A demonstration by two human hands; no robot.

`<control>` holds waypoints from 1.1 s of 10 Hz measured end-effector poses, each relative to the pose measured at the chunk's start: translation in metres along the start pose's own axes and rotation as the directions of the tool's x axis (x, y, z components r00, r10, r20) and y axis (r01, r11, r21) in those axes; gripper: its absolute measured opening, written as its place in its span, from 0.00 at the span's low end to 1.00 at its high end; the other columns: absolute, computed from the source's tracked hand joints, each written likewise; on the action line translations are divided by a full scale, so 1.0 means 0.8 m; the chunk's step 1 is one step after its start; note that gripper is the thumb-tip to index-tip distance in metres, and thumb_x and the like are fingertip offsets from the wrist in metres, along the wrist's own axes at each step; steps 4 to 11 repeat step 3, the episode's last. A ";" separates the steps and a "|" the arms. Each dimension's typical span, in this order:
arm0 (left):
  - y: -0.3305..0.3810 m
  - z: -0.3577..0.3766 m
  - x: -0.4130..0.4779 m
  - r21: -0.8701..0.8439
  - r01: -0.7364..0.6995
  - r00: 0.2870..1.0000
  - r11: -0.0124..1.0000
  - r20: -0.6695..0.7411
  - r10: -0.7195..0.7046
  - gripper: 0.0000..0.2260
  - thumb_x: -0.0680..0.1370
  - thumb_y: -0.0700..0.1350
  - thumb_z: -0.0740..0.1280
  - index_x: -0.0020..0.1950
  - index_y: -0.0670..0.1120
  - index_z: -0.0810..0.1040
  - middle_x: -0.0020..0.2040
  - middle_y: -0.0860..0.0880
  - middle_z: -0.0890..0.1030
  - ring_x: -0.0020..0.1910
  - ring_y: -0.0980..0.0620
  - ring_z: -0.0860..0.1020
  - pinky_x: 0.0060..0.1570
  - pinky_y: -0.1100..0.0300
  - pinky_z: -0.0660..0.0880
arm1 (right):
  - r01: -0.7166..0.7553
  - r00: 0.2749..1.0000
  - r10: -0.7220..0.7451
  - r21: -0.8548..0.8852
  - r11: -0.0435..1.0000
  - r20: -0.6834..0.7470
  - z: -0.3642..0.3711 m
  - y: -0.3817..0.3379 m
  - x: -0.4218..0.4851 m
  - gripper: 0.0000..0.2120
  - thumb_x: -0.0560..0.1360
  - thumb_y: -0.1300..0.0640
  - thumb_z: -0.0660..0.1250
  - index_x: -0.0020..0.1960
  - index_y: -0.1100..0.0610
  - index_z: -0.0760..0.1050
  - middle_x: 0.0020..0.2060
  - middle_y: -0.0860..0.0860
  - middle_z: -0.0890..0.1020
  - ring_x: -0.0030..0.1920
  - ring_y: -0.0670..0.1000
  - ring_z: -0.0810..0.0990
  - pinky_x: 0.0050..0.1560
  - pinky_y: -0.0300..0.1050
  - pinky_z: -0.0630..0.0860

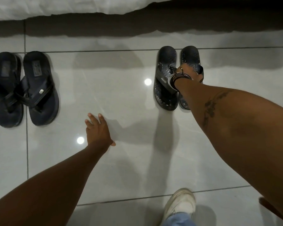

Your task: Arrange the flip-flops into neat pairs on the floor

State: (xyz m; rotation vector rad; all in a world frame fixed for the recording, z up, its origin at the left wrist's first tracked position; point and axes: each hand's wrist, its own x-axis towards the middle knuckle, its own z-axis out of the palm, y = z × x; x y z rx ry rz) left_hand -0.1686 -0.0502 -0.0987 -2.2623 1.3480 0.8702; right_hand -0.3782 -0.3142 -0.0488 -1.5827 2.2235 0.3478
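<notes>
Two dark patterned flip-flops lie side by side on the glossy tiled floor at the right: the left one (166, 88) and the right one (190, 57). My right hand (190, 73), with bracelets at the wrist, rests on the right flip-flop and grips its strap. At the far left lies a pair of plain dark flip-flops, one (6, 95) touching the other (39, 88), their straps overlapping slightly. My left hand (97, 128) hovers over bare tiles in the middle, fingers spread, holding nothing.
A white bedsheet (72, 5) hangs along the top edge with dark shadow under it. My foot in a white shoe (180, 204) stands at the bottom, below a denim leg. Grey tiles (121, 95) separate the two pairs.
</notes>
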 end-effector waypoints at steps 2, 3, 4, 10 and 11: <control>-0.005 -0.010 -0.022 0.024 -0.001 0.999 1.000 0.045 0.000 0.60 0.64 0.59 0.80 0.80 0.39 0.44 0.78 0.29 0.44 0.77 0.28 0.53 0.74 0.40 0.62 | -0.047 0.997 0.047 0.013 0.999 -0.061 0.003 0.013 -0.014 0.13 0.78 0.57 0.59 0.58 0.57 0.78 0.58 0.58 0.80 0.62 0.60 0.74 0.66 0.58 0.63; -0.005 -0.039 -0.034 0.006 -0.019 0.999 1.000 0.040 0.019 0.57 0.65 0.62 0.78 0.81 0.43 0.46 0.79 0.32 0.49 0.78 0.32 0.56 0.74 0.39 0.60 | 0.000 0.995 0.000 -0.005 1.000 -0.097 -0.019 0.012 -0.036 0.12 0.77 0.54 0.62 0.58 0.55 0.78 0.60 0.58 0.78 0.64 0.60 0.71 0.65 0.60 0.62; -0.005 -0.039 -0.034 0.006 -0.019 0.999 1.000 0.040 0.019 0.57 0.65 0.62 0.78 0.81 0.43 0.46 0.79 0.32 0.49 0.78 0.32 0.56 0.74 0.39 0.60 | 0.000 0.995 0.000 -0.005 1.000 -0.097 -0.019 0.012 -0.036 0.12 0.77 0.54 0.62 0.58 0.55 0.78 0.60 0.58 0.78 0.64 0.60 0.71 0.65 0.60 0.62; -0.005 -0.039 -0.034 0.006 -0.019 0.999 1.000 0.040 0.019 0.57 0.65 0.62 0.78 0.81 0.43 0.46 0.79 0.32 0.49 0.78 0.32 0.56 0.74 0.39 0.60 | 0.000 0.995 0.000 -0.005 1.000 -0.097 -0.019 0.012 -0.036 0.12 0.77 0.54 0.62 0.58 0.55 0.78 0.60 0.58 0.78 0.64 0.60 0.71 0.65 0.60 0.62; -0.005 -0.039 -0.034 0.006 -0.019 0.999 1.000 0.040 0.019 0.57 0.65 0.62 0.78 0.81 0.43 0.46 0.79 0.32 0.49 0.78 0.32 0.56 0.74 0.39 0.60 | 0.000 0.995 0.000 -0.005 1.000 -0.097 -0.019 0.012 -0.036 0.12 0.77 0.54 0.62 0.58 0.55 0.78 0.60 0.58 0.78 0.64 0.60 0.71 0.65 0.60 0.62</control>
